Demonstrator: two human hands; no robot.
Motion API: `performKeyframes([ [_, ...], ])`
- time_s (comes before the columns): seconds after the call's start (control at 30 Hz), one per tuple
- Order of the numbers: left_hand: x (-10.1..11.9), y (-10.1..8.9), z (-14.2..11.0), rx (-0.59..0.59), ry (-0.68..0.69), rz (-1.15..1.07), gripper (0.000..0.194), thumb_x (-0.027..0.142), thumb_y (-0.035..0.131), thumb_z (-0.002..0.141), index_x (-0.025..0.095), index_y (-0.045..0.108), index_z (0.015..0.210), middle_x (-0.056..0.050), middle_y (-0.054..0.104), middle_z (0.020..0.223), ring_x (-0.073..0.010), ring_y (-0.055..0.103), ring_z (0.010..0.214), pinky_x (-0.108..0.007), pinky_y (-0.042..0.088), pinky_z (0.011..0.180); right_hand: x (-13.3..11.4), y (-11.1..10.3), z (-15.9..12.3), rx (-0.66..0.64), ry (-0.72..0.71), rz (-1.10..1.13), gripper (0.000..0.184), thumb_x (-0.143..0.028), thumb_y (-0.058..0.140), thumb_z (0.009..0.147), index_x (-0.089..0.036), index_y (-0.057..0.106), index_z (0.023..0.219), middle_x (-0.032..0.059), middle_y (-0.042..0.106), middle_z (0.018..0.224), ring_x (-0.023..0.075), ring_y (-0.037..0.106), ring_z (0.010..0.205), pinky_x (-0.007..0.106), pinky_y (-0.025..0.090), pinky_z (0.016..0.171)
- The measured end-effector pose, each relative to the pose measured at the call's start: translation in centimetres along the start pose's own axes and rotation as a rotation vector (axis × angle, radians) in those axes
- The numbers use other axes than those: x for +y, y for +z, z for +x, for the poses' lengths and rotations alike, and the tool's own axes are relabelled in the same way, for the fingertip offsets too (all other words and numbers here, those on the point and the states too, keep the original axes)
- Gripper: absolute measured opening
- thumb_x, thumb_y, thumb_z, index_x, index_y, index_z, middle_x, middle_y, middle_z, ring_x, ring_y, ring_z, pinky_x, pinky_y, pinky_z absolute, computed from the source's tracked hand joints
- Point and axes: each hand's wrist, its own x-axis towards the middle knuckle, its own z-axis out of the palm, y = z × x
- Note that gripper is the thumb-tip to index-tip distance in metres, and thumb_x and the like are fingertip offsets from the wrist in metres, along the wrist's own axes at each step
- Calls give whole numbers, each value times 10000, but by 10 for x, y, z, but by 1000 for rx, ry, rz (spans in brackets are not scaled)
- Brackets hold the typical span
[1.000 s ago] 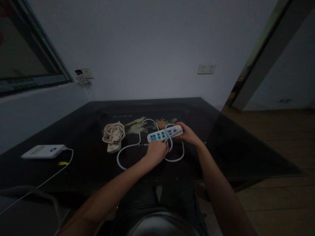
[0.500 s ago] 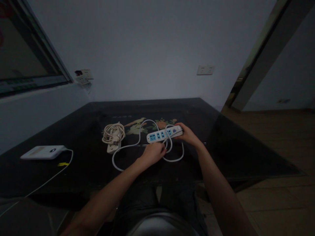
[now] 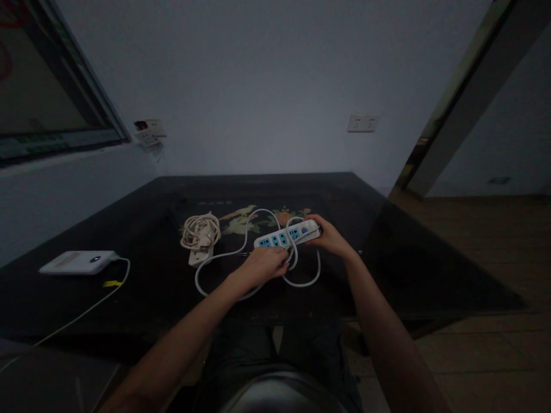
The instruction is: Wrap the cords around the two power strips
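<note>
A white power strip [image 3: 282,237] with blue sockets is held tilted over the dark table, its right end a little higher. My right hand [image 3: 326,235] is closed round that right end, next to the switch. At the strip's lower edge, my left hand [image 3: 267,264] is closed with its fingertips pinching the white cord [image 3: 294,258]. The cord passes across the strip near its right half, then runs in loose loops over the table to the left and below. My left hand hides part of the cord and the strip's lower left edge.
Left of the strip lies a second power strip [image 3: 198,255] with its beige cord [image 3: 202,223] coiled on it. A white power bank [image 3: 77,263] with a cable stands farther left on the dark table [image 3: 370,275]. Wall sockets [image 3: 363,123] are on the wall behind.
My left hand has shifted slightly left and up, now covering the strip's lower left edge. The cord wrap over the strip has moved slightly left. My right hand keeps its hold.
</note>
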Motion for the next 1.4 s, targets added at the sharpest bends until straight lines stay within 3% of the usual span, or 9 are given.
performKeyframes([
  [0.2, -5, -5, -5, -2, 69, -111, 116, 244, 489, 838, 190, 590, 817, -22, 634, 818, -149, 572, 716, -227, 371, 608, -5, 0, 1, 47, -2, 13, 592, -285, 783, 561, -212, 507, 1079, 40, 568, 1016, 200, 553, 892, 294, 434, 769],
  [0.47, -41, -10, -24, 68, -100, -534, 117, 181, 453, 771, 173, 505, 666, 35, 468, 621, -102, 423, 580, -214, 307, 559, -1, -3, 0, 74, 80, 65, 601, -270, 775, 553, -211, 485, 1076, 37, 574, 1010, 204, 567, 893, 315, 451, 782],
  [0.67, -57, -16, -38, 195, -186, -858, 273, 351, 433, 840, 171, 447, 635, 46, 399, 583, -96, 370, 558, -213, 304, 536, -2, 0, 1, 88, 132, 62, 597, -264, 774, 534, -206, 488, 1055, 26, 582, 962, 202, 568, 874, 316, 450, 777],
  [0.93, -56, -7, -32, 324, -251, -924, 256, 356, 458, 836, 172, 453, 658, 42, 420, 572, -98, 389, 553, -217, 316, 529, 2, -1, 0, 81, 149, 34, 592, -290, 772, 534, -203, 484, 1043, 22, 592, 920, 194, 572, 814, 303, 452, 722],
  [1.13, -69, -4, -28, 613, -311, -1044, 271, 377, 462, 867, 179, 435, 684, 49, 410, 549, -83, 376, 498, -211, 299, 499, 10, -4, 0, 57, 190, 45, 607, -291, 781, 521, -200, 483, 1042, 7, 578, 878, 182, 567, 790, 288, 449, 698],
  [1.3, -87, 2, 1, 814, -435, -1085, 248, 384, 460, 861, 187, 443, 710, 60, 374, 560, -85, 377, 487, -201, 301, 477, 14, -9, -1, 71, 217, 4, 588, -280, 777, 529, -204, 495, 1039, 0, 584, 868, 176, 572, 774, 292, 459, 689],
  [1.4, -95, 15, 16, 764, -550, -953, 204, 354, 455, 852, 184, 462, 738, 51, 419, 587, -98, 421, 532, -208, 330, 522, 17, -12, -3, 73, 246, 23, 586, -280, 780, 526, -202, 496, 1032, 5, 602, 864, 185, 586, 786, 307, 470, 710],
])
